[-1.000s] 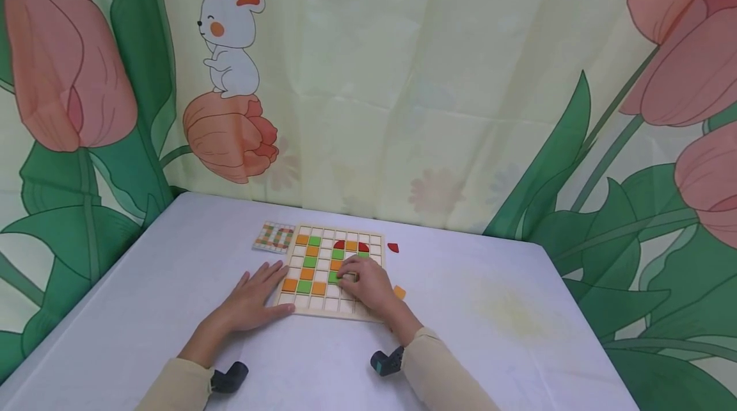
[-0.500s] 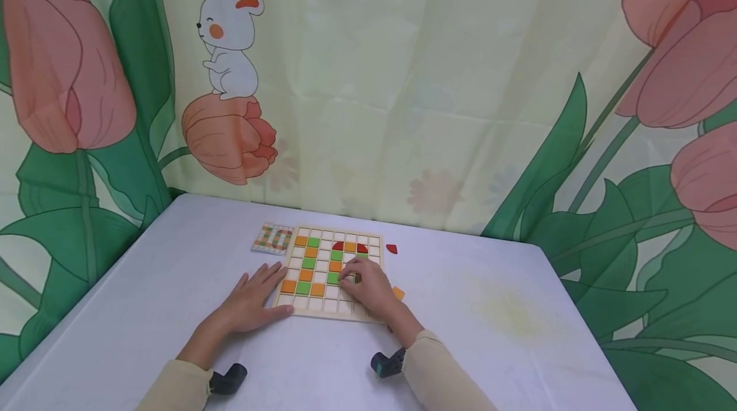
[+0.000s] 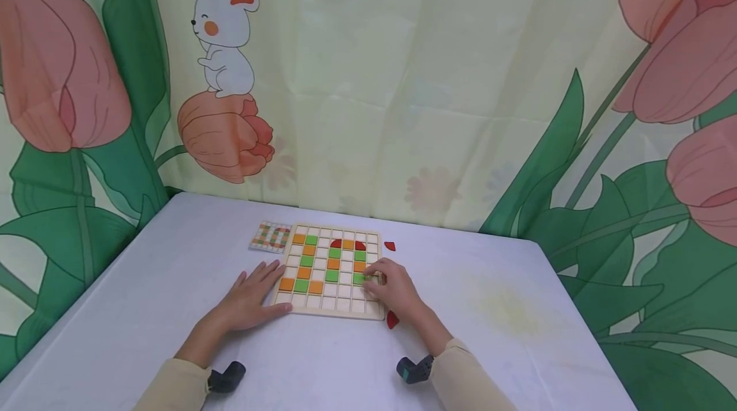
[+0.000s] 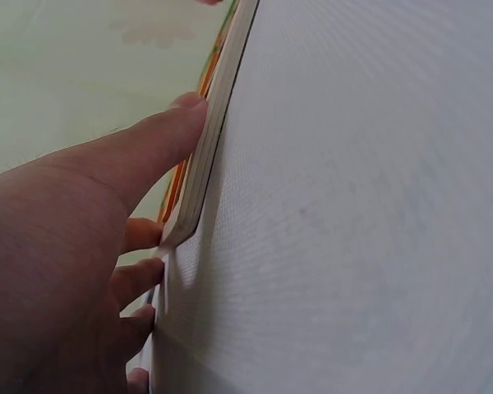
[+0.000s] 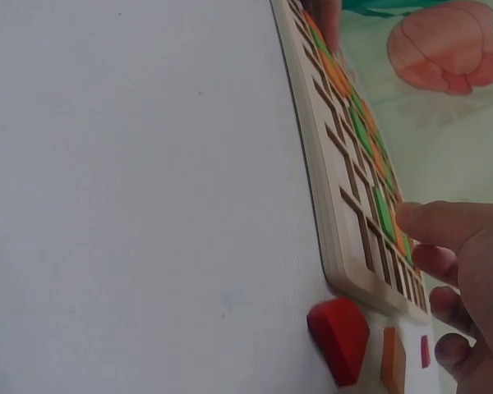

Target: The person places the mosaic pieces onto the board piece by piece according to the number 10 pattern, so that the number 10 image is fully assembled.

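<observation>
A wooden grid board (image 3: pixel 340 316) lies on the table with green and orange square tiles and two red rounded pieces in its cells. My left hand (image 3: pixel 244 302) spreads at its left edge; the left wrist view shows the thumb (image 4: pixel 168 135) touching the board's side. Over the right columns, my right hand (image 3: pixel 397 286) has its fingertips at a green tile (image 3: pixel 359 278). In the right wrist view, the right thumb (image 5: pixel 440 222) rests by the tiles and the other fingers are loosely bent. No piece shows between them.
Left of the board lies a patterned card (image 3: pixel 269 236). Loose pieces lie off its right side: a red one (image 3: pixel 389 246) further back, a red one (image 5: pixel 341 341) near the front corner, and an orange tile (image 5: pixel 393 361). A floral curtain (image 3: pixel 437 110) hangs behind the table.
My right hand has moved right, from the left green column to the right one, uncovering the right column's tiles and the near red piece. My left hand stays in place.
</observation>
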Available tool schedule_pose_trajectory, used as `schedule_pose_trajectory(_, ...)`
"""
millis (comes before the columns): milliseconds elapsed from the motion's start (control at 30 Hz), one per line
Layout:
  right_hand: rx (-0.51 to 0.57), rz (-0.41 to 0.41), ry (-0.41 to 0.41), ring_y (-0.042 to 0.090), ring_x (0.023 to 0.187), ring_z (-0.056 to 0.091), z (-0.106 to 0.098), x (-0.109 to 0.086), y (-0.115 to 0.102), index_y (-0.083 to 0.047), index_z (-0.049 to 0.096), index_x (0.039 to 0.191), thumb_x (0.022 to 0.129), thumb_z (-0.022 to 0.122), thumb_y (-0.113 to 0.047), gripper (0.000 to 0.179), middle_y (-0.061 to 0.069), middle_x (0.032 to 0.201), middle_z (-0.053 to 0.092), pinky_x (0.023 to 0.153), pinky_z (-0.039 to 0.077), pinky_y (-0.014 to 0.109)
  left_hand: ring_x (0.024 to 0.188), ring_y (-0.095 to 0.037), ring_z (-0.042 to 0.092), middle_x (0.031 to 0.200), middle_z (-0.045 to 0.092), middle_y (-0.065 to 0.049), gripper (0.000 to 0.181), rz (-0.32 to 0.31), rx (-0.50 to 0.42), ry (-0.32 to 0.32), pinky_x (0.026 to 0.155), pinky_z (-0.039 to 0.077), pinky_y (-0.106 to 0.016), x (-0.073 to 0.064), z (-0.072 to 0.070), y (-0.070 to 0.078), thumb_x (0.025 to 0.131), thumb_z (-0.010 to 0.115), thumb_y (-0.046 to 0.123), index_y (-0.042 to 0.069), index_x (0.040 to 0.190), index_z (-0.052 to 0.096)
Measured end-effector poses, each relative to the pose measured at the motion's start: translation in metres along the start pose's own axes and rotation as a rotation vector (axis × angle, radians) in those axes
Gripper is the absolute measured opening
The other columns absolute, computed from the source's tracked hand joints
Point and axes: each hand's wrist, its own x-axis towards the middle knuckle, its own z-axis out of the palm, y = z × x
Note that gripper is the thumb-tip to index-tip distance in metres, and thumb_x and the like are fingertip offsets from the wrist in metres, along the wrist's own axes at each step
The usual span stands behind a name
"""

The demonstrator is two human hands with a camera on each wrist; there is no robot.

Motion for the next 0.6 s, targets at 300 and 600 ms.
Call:
schedule_pose_trajectory(300, -0.031, 0.048, 0.028, 0.015, 0.081, 0.052, -0.017, -0.013, 0.011, -0.022, 0.073, 0.100, 0.085, 0.075, -0.023, 0.015, -0.006, 0.098, 0.063, 0.059, 0.049, 0.020, 0.148, -0.042, 0.015, 0.159, 0.026, -0.016, 0.088, 0.000, -0.001, -0.005, 0.117, 0.008, -0.067, -0.001, 0.000, -0.001, 0.084, 0.065, 0.057, 0.010, 0.151, 0.033)
schedule_pose_trajectory(600, -0.082, 0.024, 0.016, 0.012, 0.073, 0.051, -0.029, -0.034, 0.022, -0.019, 0.074, 0.099, 0.083, 0.076, -0.020, 0.016, -0.008, 0.087, 0.065, 0.059, 0.046, 0.018, 0.147, -0.043, 0.016, 0.158, 0.027, -0.017, 0.087, 0.027, -0.004, 0.008, 0.116, 0.009, -0.067, -0.001, -0.001, -0.001, 0.084, 0.065, 0.057, 0.009, 0.150, 0.034)
